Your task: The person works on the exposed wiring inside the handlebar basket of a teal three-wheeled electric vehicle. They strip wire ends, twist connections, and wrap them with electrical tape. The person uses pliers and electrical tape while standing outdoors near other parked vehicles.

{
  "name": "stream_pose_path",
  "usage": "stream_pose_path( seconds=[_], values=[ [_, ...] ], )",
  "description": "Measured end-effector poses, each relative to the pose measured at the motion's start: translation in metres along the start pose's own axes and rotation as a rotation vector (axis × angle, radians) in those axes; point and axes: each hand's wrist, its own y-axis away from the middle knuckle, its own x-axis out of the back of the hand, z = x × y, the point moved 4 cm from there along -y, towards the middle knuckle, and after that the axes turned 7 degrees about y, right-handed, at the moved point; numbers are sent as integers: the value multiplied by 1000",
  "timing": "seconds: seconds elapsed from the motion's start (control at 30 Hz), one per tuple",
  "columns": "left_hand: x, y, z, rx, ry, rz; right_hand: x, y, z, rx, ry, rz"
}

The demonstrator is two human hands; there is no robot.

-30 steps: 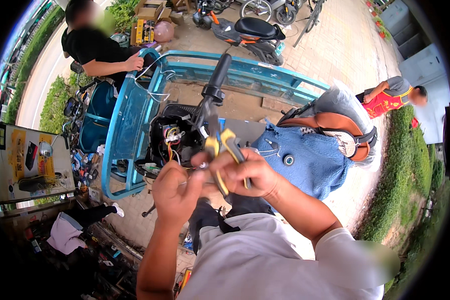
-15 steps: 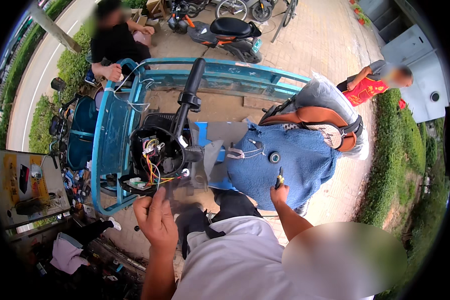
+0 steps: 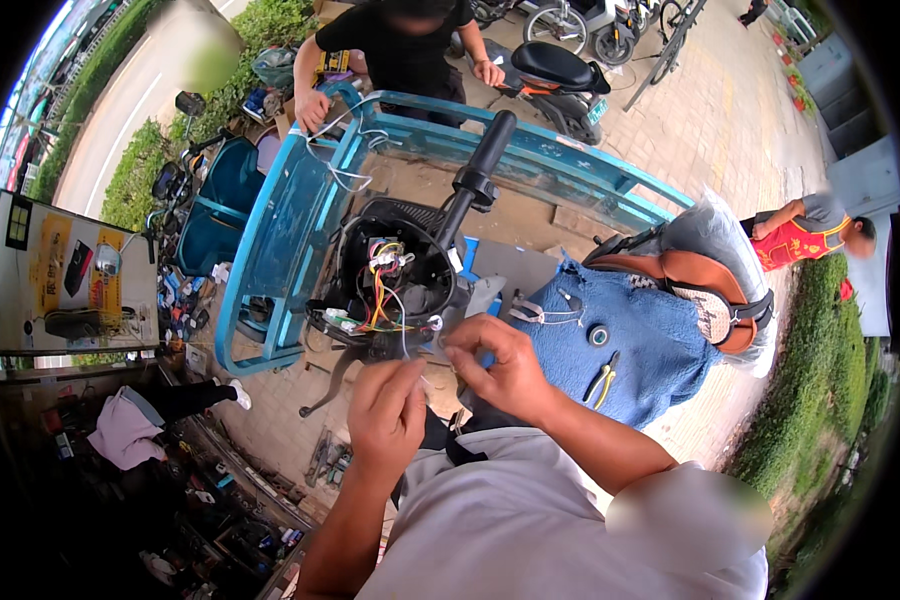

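My left hand (image 3: 388, 408) is closed in a pinch on a thin white wire (image 3: 403, 318), which comes down from the open black handlebar housing (image 3: 348, 250) of a vehicle. Close beside it, my right hand (image 3: 500, 366) has thumb and forefinger drawn together; what they hold, if anything, is too small to make out. Red, yellow and green wires (image 3: 378, 300) spill from the housing. Yellow-and-black pliers (image 3: 602, 382) lie on a blue towel (image 3: 640, 330) over the seat, below a small round black part (image 3: 598, 336).
A black handlebar grip (image 3: 490, 145) sticks up beyond the housing. Blue cargo rails (image 3: 260, 260) surround the front. Across them a person in black (image 3: 405, 50) rests a hand on the rail. Another person in a red vest (image 3: 795, 240) stands at right. Parked scooters (image 3: 560, 75) are behind.
My right hand has left the pliers on the towel and come over beside my left hand. My left hand now pinches the white wire. The person in black has come up to the rail.
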Motion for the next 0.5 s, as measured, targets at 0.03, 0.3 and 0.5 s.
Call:
stream_pose_path(
  seconds=[0.03,0.3,0.5],
  values=[
    [1,1,0,36,4,14,-4,4,20,-130,-31,19],
    [9,22,-25,267,91,81,-33,-4,61,113,231,53],
    [2,31,-34,533,396,123,-56,-3,73,22,400,-2]
  ],
)
